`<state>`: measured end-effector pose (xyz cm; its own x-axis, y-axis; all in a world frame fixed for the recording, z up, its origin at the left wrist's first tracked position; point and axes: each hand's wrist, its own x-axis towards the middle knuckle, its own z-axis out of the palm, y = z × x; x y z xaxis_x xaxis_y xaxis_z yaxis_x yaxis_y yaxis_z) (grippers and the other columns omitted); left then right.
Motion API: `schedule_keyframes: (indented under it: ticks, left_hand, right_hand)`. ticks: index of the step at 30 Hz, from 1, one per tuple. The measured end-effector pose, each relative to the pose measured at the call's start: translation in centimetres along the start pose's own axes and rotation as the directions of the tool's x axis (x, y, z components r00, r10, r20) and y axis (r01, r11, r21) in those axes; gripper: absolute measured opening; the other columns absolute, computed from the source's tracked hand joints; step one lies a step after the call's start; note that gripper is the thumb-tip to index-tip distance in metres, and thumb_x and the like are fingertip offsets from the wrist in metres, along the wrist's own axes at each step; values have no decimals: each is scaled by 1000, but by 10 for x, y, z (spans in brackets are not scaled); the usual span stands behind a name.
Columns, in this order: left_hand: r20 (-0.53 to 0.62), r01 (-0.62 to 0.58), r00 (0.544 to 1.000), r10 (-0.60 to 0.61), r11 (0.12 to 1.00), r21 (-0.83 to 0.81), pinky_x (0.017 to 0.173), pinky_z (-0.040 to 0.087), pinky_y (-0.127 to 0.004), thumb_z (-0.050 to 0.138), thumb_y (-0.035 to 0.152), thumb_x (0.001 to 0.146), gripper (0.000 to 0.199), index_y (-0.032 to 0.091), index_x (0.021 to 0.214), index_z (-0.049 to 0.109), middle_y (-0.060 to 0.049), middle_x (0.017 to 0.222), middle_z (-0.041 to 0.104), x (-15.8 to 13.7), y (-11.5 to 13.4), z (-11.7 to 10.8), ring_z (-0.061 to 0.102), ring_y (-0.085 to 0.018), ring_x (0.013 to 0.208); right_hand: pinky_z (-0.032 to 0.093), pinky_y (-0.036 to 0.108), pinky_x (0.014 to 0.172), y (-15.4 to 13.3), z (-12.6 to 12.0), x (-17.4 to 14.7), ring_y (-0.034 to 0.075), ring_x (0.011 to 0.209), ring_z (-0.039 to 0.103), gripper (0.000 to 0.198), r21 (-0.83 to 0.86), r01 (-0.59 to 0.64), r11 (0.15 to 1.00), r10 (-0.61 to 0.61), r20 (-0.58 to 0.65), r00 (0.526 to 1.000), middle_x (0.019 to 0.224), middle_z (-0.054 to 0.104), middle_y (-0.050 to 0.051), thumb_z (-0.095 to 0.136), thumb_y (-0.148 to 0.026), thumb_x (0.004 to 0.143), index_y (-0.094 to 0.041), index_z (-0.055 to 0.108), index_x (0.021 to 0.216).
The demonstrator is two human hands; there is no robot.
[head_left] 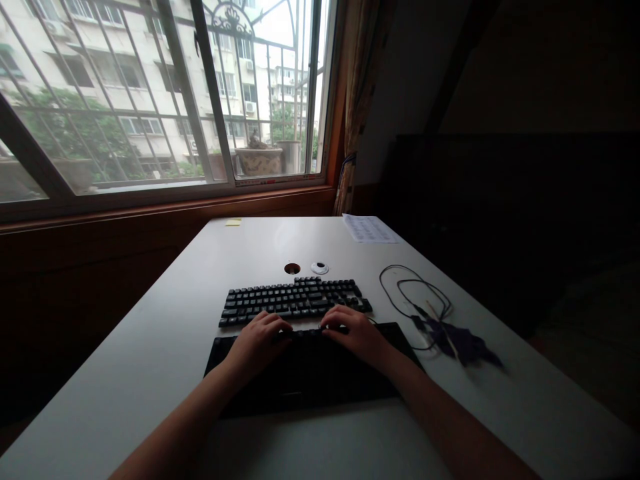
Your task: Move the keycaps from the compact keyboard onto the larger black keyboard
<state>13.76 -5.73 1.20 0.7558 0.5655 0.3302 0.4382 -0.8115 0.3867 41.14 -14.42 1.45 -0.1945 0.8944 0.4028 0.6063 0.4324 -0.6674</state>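
A black keyboard base (pixel 305 377) lies flat on the white table. Just beyond it, black keycaps (pixel 280 297) are laid out in rows in the shape of a keyboard. My left hand (pixel 263 340) rests over the base's far edge, its fingers curled together near a few dark keys (pixel 306 333). From the other side my right hand (pixel 355 333) reaches to the same spot, thumb and fingers drawn together in a pinch. Whatever lies between the fingertips of either hand is too small and dark to name.
On the right lie a looped black cable (pixel 400 280) and a dark cloth (pixel 463 343) with a thin stick across it. Farther back are a round table hole (pixel 293 269), a white ring-shaped cover (pixel 320 268), yellow sticky notes (pixel 233 222) and a printed sheet (pixel 370 229).
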Motion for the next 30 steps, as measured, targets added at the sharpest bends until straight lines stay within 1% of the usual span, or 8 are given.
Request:
schedule_keyframes:
  ticks: [4,7,14,23,30]
  left_hand:
    - [4,1,1000,-1,1000,12,84,50,-36,72,22,86,15,24,101,69,-3,101,71,-1,-1,0,59,-23,96]
    - [5,-3,1000,3,1000,17,83,50,-36,71,22,87,14,24,101,69,-3,101,71,-1,2,-1,59,-23,96]
    - [-10,-13,1000,13,1000,6,84,50,-36,71,22,87,15,25,102,70,-3,101,71,-2,1,0,59,-23,95]
    - [-5,0,1000,0,1000,9,84,50,-36,71,21,87,15,24,102,70,-3,101,71,-2,0,1,59,-23,96]
    - [4,-6,1000,6,1000,10,84,50,-36,71,22,87,14,24,101,70,-3,101,71,-2,0,1,59,-23,96]
  right_hand:
    - [52,31,87,-1,5,-1,18,95,65,12,-68,56,996,-56,10,998,100,68,3,70,-16,87,-23,70,96]
    - [52,34,89,-3,7,-1,18,97,64,14,-105,77,991,-77,9,997,101,68,3,70,-13,86,-23,69,96]
    - [53,34,87,-5,5,-3,19,95,65,13,-100,55,993,-56,0,998,99,68,3,72,-13,86,-22,66,94]
    - [54,34,84,-1,9,-4,19,93,65,5,-125,105,987,-108,-17,994,99,69,5,69,-18,90,-21,66,90]
    - [53,32,81,-3,9,-4,19,91,65,7,-157,113,981,-116,-15,993,98,68,5,70,-15,87,-21,66,87]
